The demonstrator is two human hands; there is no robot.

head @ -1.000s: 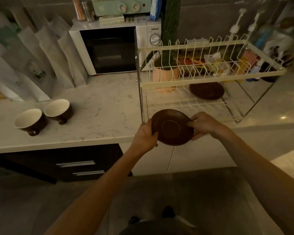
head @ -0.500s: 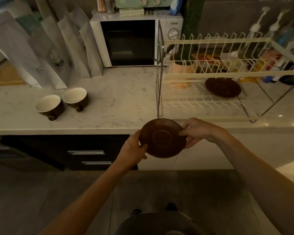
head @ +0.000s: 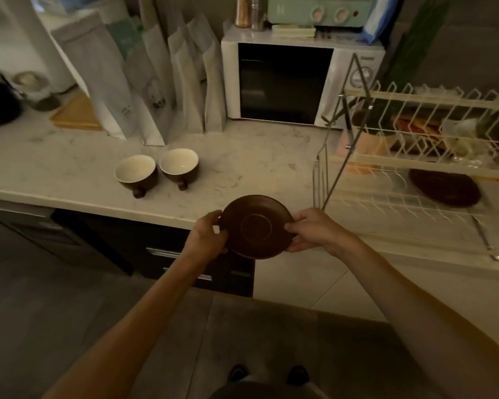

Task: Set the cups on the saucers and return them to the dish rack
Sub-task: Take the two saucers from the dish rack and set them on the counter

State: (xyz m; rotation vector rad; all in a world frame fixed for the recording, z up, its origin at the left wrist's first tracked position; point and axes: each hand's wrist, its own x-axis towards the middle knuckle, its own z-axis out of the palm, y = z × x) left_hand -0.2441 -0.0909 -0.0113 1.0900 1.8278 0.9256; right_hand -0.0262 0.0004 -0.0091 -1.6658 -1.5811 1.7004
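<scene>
I hold a brown saucer [head: 255,226] in front of me at the counter's front edge. My left hand [head: 209,236] grips its left rim and my right hand [head: 310,230] grips its right rim. Two brown cups with cream insides stand side by side on the marble counter to the left, one cup [head: 137,173] nearer the edge and the other cup [head: 179,166] beside it. A second brown saucer [head: 445,187] lies on the lower shelf of the white wire dish rack [head: 415,156] at the right.
A white microwave [head: 291,82] stands at the back with a small green oven [head: 320,10] on top. Several paper bags [head: 144,90] lean against the wall behind the cups. A wooden board [head: 77,113] and a jar [head: 36,90] sit far left. Dark drawers [head: 167,251] lie below the counter.
The view has swung left, so the cups sit nearer the middle and the rack has slid right. Both hands keep their hold on the saucer, which stays at the counter's front edge.
</scene>
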